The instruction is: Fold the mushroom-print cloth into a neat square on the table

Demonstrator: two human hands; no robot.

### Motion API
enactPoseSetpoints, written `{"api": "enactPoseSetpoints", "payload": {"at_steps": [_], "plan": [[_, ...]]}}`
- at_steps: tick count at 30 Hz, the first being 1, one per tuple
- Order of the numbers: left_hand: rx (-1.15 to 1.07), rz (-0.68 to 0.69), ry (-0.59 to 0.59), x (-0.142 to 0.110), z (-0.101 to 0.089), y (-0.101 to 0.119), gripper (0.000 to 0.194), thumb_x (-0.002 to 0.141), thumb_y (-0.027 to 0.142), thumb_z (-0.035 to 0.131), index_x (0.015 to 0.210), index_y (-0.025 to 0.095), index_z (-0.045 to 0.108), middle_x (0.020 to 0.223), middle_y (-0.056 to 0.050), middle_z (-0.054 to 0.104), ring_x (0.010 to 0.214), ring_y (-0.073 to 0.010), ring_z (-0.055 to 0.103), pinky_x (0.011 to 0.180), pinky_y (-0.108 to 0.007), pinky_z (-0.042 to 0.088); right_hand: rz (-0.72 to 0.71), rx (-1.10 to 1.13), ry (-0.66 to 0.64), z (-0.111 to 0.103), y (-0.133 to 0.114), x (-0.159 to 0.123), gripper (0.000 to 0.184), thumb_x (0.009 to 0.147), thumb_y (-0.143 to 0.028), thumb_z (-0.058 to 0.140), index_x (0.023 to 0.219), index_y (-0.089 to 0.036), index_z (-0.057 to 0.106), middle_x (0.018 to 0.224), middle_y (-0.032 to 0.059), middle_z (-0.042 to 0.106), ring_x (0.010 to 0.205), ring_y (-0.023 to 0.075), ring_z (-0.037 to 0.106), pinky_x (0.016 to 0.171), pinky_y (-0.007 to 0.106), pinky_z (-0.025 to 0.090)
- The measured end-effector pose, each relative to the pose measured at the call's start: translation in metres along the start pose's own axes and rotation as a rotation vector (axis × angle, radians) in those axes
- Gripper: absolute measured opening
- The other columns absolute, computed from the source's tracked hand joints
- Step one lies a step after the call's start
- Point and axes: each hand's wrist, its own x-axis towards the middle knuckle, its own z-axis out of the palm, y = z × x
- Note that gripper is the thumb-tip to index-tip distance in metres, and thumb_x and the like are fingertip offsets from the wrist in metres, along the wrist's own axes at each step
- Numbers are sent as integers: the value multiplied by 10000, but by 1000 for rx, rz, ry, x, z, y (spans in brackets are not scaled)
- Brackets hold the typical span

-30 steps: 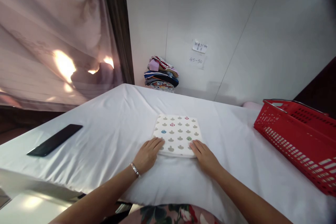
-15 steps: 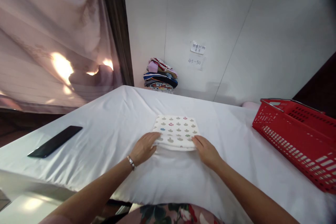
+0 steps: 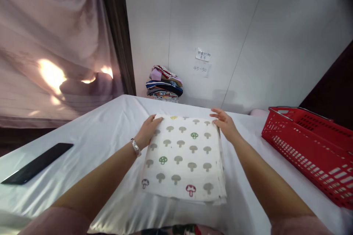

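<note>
A folded white cloth (image 3: 183, 158) printed with small mushrooms lies in front of me on the white-sheeted table (image 3: 110, 136), its near edge a little raised over a shadow. My left hand (image 3: 149, 130), with a bracelet on the wrist, has its fingers curled round the cloth's far left corner. At the far right corner my right hand (image 3: 224, 123) grips the cloth, fingers partly spread. Both forearms run along the cloth's sides.
A red plastic basket (image 3: 309, 147) stands at the right on the table. A black flat phone-like object (image 3: 35, 163) lies at the left. A stack of folded colourful clothes (image 3: 164, 84) sits at the far edge by the wall. A curtain hangs at the left.
Both hands slid from the cloth's near edge to its far corners. The cloth now appears much larger and closer to me, and the view has tilted and moved forward.
</note>
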Motion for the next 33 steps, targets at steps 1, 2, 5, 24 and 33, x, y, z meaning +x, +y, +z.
{"api": "enactPoseSetpoints", "payload": {"at_steps": [1, 2, 5, 24, 33], "plan": [[6, -70, 5, 5, 2, -15, 354, 714, 420, 605, 969, 179, 559, 823, -45, 650, 681, -177, 621, 592, -278, 512, 86, 57, 26, 6, 18, 2, 486, 604, -206, 565, 1089, -227, 565, 1190, 63, 556, 1042, 213, 543, 763, 307, 456], [30, -130, 9, 11, 4, -30, 325, 715, 418, 598, 931, 177, 562, 807, -50, 653, 683, -181, 624, 589, -278, 512, 198, 89, 47, 13, 37, 4, 465, 582, -207, 572, 1047, -220, 585, 1176, 62, 567, 1039, 213, 545, 775, 305, 452], [185, -277, 17, 29, 9, -74, 266, 746, 428, 544, 855, 186, 560, 808, -68, 665, 729, -196, 641, 620, -284, 517, 418, 92, 110, 33, 88, 3, 431, 569, -243, 597, 998, -208, 605, 1150, 66, 586, 1025, 222, 547, 772, 312, 455], [732, -182, 69, 68, 7, -114, 551, 693, 576, 573, 1053, 161, 542, 1003, -111, 651, 912, -261, 617, 748, -334, 472, 525, 62, 114, 48, 153, 5, 724, 601, -265, 667, 1287, -180, 450, 1282, 106, 501, 1127, 204, 494, 940, 312, 386], [1126, 461, -175, 72, 32, -110, 400, 832, 394, 478, 1138, 150, 558, 1238, -121, 541, 1179, -266, 449, 990, -421, 336, 664, 156, 87, 33, 147, -19, 671, 712, -416, 629, 1312, -200, 415, 1163, 98, 588, 902, 193, 609, 715, 298, 484]]}}
